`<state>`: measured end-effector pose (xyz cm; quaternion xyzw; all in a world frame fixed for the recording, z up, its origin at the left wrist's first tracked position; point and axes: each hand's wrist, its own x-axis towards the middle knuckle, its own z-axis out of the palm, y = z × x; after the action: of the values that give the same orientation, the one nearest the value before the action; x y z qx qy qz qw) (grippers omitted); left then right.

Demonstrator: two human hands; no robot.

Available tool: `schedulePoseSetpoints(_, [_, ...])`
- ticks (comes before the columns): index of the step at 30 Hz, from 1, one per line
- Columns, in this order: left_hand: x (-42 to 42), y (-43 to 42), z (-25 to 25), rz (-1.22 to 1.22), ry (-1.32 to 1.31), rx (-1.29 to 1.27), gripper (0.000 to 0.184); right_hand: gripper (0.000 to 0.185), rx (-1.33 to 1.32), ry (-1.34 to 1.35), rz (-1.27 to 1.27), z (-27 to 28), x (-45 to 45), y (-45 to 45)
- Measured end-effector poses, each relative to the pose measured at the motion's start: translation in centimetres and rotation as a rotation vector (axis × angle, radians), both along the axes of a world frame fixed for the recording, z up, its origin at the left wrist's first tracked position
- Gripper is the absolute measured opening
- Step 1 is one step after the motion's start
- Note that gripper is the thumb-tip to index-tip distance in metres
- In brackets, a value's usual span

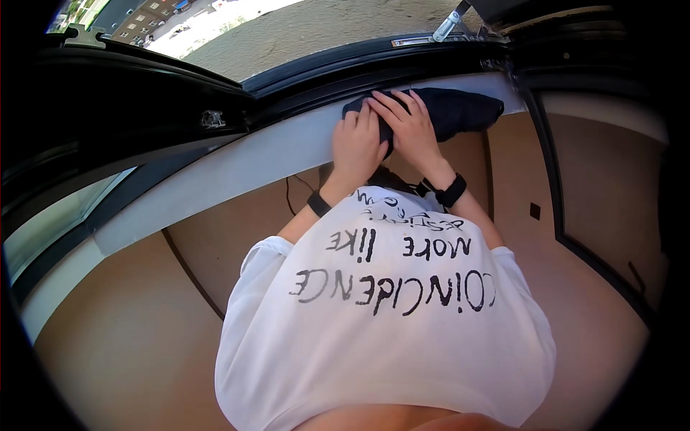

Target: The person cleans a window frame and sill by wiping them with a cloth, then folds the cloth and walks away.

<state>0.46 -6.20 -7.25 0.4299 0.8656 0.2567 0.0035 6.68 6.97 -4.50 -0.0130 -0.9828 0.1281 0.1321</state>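
A dark navy cloth (463, 111) lies bunched on the white window sill (280, 156), near its right end. My left hand (357, 144) is on the cloth's left end, fingers bent and pressed together against the fabric. Beside it, my right hand (411, 129) lies over the cloth with its fingers spread, their tips near those of my left hand. Both wrists carry black bands. Part of the cloth hangs below my hands, over the sill's inner edge.
Past the sill runs a black window frame (323, 86) with a metal stay (447, 27) at the top. An open black sash (144, 108) stands on the left. Buildings (147, 23) show outside. A dark cable (289, 194) hangs beneath the sill.
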Motion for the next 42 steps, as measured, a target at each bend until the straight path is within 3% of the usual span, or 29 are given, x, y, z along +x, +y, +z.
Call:
schedulePoseSetpoints(3, [-0.1, 0.1, 0.0, -0.023, -0.016, 0.022, 0.068, 0.049, -0.181, -0.033, 0.016, -0.4, -0.4, -0.1])
schedulePoseSetpoints(9, [0.6, 1.0, 0.3, 0.034, 0.038, -0.140, 0.062, 0.048, -0.174, -0.127, -0.030, 0.4, 0.0, -0.1])
schedulePoseSetpoints(12, [1.1, 1.0, 0.0, 0.052, 0.018, -0.062, 0.060, 0.050, -0.015, -0.080, -0.013, 0.4, 0.7, 0.0])
schedulePoseSetpoints(22, [1.9, -0.5, 0.7, 0.033, -0.048, -0.004, 0.058, 0.057, -0.109, -0.131, 0.015, -0.2, 0.7, 1.3])
schedulePoseSetpoints(25, [1.9, -1.2, 0.4, 0.004, -0.022, -0.043, 0.063, 0.050, -0.060, -0.081, 0.002, -0.5, 0.7, 1.2])
schedulePoseSetpoints(42, [1.7, -0.6, 0.4, -0.036, 0.062, -0.047, 0.057, 0.050, -0.066, -0.098, -0.134, -0.7, 2.2, 1.0])
